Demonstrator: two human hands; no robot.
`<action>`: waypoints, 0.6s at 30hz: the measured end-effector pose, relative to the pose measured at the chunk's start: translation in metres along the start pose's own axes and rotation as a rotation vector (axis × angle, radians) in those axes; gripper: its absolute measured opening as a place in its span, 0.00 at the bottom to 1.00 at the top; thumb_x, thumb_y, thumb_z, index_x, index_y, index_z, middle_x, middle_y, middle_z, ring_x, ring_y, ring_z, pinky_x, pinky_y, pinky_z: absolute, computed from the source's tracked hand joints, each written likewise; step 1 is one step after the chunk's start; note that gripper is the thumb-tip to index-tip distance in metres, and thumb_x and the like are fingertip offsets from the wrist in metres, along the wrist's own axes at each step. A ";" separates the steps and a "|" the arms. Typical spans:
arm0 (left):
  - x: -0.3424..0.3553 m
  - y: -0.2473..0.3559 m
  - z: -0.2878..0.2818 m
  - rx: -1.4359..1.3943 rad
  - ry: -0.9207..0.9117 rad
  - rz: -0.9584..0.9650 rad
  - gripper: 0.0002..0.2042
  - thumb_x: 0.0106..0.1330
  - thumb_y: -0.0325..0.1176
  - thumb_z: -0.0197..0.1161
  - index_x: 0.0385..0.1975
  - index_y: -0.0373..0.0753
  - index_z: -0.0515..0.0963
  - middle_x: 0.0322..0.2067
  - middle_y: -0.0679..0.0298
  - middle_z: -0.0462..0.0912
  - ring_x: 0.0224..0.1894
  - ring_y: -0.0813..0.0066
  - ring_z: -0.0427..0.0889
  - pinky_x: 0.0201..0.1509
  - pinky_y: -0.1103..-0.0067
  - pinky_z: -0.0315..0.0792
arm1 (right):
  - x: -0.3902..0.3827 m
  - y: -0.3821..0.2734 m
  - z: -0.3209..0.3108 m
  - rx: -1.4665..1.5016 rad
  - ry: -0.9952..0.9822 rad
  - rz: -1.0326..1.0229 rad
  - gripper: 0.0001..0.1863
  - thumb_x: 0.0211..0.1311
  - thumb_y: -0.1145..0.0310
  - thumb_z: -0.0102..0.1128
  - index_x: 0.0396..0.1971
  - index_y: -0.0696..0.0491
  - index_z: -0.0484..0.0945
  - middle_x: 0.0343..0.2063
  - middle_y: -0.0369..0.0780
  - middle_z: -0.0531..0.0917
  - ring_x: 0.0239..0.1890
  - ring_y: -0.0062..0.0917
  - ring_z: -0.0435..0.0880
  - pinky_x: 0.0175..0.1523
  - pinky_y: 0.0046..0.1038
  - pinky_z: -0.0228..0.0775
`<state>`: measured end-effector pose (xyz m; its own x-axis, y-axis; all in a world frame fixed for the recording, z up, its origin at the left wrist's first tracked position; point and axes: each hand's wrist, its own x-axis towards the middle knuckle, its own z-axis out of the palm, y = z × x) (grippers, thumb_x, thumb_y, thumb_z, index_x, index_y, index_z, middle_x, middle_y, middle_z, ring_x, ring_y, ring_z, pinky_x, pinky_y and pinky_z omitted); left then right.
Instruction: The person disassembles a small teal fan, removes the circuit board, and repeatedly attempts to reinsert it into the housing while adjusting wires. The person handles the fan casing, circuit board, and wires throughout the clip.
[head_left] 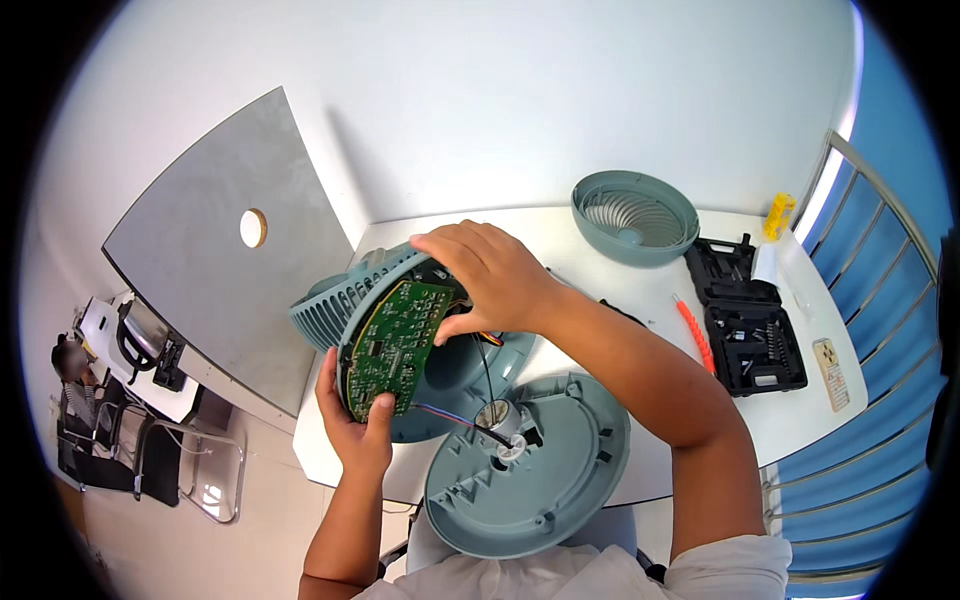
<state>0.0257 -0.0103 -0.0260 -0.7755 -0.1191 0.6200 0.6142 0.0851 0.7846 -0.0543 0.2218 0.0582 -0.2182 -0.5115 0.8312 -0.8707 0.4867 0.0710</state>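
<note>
A green circuit board (398, 340) sits in the open side of a grey-green, slotted fan housing (330, 310), tilted up on the left of the table. My left hand (358, 425) grips the housing's lower edge, its thumb pressed on the board's bottom corner. From above, my right hand (490, 280) wraps over the top rim, thumb bent to the board's right edge. Wires run from the board to a small motor (493, 415) on a round grey-green base (560, 480), which lies inner side up at the table's front edge. Part of the housing's interior is hidden by my right hand.
At the back stands a grey-green fan grille (635, 220). On the right are an opened black tool case (750, 340), an orange-red screwdriver (693, 335), a remote control (831, 374) and a yellow cylinder (778, 216). Metal rails (880, 210) border the right; a grey panel (215, 230) stands left.
</note>
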 end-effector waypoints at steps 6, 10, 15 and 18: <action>-0.018 -0.021 -0.012 -0.069 0.051 -0.101 0.38 0.55 0.44 0.71 0.59 0.31 0.59 0.52 0.57 0.69 0.54 0.71 0.70 0.58 0.75 0.65 | 0.011 -0.011 0.001 -0.023 -0.074 -0.049 0.47 0.24 0.52 0.76 0.52 0.54 0.70 0.43 0.39 0.76 0.43 0.34 0.76 0.47 0.34 0.69; -0.030 -0.037 -0.003 -0.105 0.177 -0.058 0.37 0.54 0.44 0.71 0.58 0.33 0.59 0.50 0.59 0.70 0.51 0.72 0.72 0.56 0.76 0.67 | 0.018 -0.008 0.000 0.003 -0.126 -0.119 0.44 0.24 0.52 0.75 0.50 0.53 0.71 0.41 0.38 0.77 0.40 0.33 0.76 0.44 0.33 0.69; -0.031 -0.042 0.005 -0.213 0.177 -0.023 0.37 0.55 0.42 0.71 0.59 0.33 0.57 0.52 0.56 0.70 0.53 0.70 0.72 0.58 0.74 0.66 | 0.027 -0.002 -0.001 0.031 -0.186 -0.189 0.41 0.28 0.54 0.74 0.49 0.54 0.72 0.39 0.38 0.77 0.39 0.33 0.77 0.43 0.33 0.70; -0.030 -0.046 0.006 -0.216 0.159 0.004 0.38 0.56 0.42 0.71 0.59 0.32 0.57 0.52 0.55 0.70 0.53 0.69 0.72 0.58 0.74 0.67 | 0.028 -0.003 -0.002 0.060 -0.180 -0.203 0.40 0.30 0.54 0.73 0.49 0.54 0.72 0.39 0.39 0.78 0.39 0.34 0.77 0.43 0.33 0.71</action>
<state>0.0200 -0.0047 -0.0811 -0.7510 -0.2744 0.6006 0.6472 -0.1255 0.7519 -0.0569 0.2073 0.0823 -0.1069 -0.7141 0.6919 -0.9279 0.3216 0.1886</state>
